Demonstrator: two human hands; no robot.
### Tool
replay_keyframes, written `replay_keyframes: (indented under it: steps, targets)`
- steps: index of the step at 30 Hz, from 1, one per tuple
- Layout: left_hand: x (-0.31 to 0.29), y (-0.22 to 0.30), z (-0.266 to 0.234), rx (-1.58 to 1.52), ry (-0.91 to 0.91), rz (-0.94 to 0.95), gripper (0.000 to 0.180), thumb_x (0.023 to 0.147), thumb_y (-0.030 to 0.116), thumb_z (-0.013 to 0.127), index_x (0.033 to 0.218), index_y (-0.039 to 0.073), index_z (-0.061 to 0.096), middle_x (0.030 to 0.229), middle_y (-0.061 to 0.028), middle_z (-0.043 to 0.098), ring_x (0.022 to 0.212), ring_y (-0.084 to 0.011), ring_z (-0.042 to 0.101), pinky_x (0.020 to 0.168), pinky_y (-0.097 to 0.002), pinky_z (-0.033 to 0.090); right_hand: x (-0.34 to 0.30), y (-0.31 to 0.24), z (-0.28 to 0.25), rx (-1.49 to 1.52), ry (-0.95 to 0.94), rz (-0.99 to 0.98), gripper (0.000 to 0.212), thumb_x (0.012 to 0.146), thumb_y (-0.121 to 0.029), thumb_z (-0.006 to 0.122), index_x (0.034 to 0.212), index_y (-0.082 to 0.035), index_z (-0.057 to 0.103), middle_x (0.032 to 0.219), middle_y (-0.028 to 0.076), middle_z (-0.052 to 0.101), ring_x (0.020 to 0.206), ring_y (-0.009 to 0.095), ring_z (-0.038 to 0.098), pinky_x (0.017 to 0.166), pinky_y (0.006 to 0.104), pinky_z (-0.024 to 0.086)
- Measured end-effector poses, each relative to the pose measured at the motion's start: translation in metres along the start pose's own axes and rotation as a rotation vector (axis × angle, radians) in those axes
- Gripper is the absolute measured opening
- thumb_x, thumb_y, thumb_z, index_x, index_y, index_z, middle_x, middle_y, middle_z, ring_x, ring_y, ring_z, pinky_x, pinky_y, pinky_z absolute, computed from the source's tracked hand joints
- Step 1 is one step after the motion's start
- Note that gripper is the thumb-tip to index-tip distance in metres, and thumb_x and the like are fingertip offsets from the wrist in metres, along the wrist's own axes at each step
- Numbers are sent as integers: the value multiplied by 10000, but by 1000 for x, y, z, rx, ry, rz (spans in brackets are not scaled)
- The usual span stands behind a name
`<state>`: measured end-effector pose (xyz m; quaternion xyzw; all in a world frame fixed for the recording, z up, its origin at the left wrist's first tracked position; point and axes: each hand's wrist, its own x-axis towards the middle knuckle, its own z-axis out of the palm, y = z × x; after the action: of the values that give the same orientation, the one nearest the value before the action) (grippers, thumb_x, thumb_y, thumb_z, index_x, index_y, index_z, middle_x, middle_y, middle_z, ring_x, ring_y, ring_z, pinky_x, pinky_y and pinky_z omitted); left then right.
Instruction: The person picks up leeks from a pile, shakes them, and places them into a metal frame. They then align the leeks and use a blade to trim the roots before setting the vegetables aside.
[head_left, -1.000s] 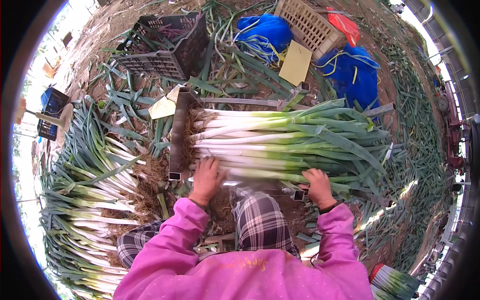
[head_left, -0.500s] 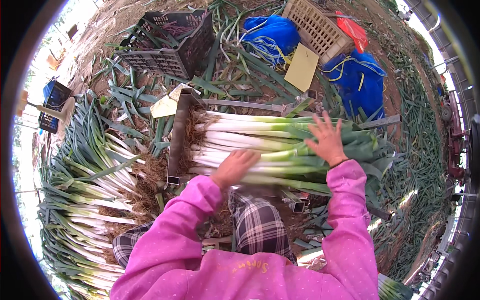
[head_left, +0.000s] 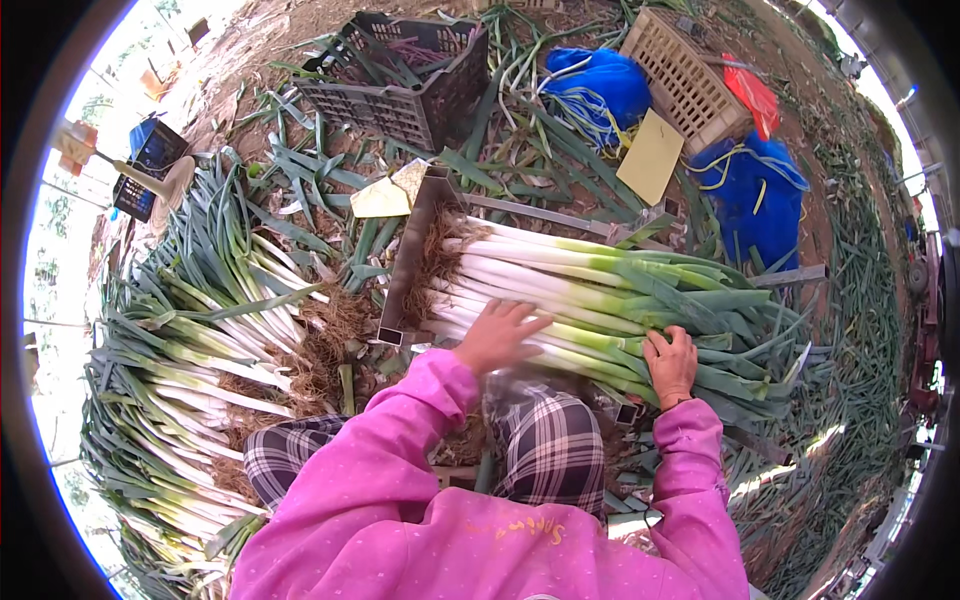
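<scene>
Right hand (head_left: 672,362) dropped back onto leek bundle (head_left: 600,295); white shanks, green tops.

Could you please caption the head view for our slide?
Both hands, left hand and right hand, rest on a row of leeks laid in a metal frame.

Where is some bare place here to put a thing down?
Bare soil shows beyond the dark crate, and a strip right of the blue bags. Around both hands it is crowded: bundled leeks, loose leeks, cut leaves.
</scene>
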<state>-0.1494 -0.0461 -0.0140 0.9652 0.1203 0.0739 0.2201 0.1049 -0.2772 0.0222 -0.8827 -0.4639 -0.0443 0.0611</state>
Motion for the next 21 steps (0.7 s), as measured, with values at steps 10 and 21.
replay_keyframes:
  steps: [10, 21]
  targets:
    - [67, -30, -6, 133, 115, -89, 155, 811, 219, 617, 937, 146, 672, 1021, -83, 631, 983, -286, 605, 834, -416, 450, 4, 1, -2, 8, 9, -23, 193, 772, -309, 695, 933, -205, 720, 889, 8, 586, 900, 238, 550, 775, 402, 424]
    - [84, -42, -33, 252, -224, -136, 100, 753, 150, 639, 824, 108, 696, 912, -134, 659, 769, -314, 668, 661, -429, 524, -10, 3, -9, 49, 94, 19, 224, 730, -283, 728, 922, -172, 696, 868, 11, 566, 891, 228, 546, 794, 389, 411]
